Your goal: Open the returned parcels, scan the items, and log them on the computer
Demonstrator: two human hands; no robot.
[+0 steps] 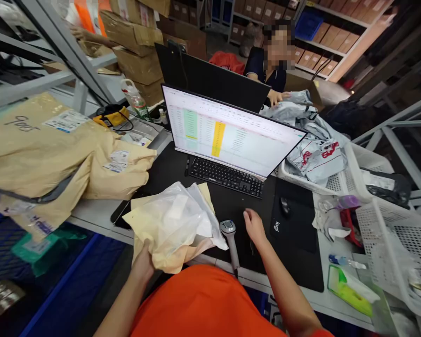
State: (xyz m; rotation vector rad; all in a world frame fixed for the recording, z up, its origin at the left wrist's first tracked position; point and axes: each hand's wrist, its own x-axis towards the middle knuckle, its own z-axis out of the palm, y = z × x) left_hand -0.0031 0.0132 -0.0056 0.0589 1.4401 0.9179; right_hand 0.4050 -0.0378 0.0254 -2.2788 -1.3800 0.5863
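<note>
My left hand [143, 260] grips the near left edge of a yellow plastic mailing bag [143, 216], with the fingers partly hidden by it. A clear bag [177, 206] with white paper inside lies on top of the yellow bag. My right hand [255, 226] rests on the black desk mat, its fingers loosely curled and nothing visible in them. Between the bags and my right hand stands a grey barcode scanner [228, 228]. Beyond are a black keyboard [226, 178] and a monitor [231, 128] showing a spreadsheet. A mouse [284, 206] lies to the right.
Large yellow parcels [38, 145] are piled at the left. White plastic baskets [381, 224] line the right side, one heaped with grey mailing bags [315, 157]. A smartphone [121, 213] lies by the left desk edge. Across the desk, a co-worker [266, 77] handles bags.
</note>
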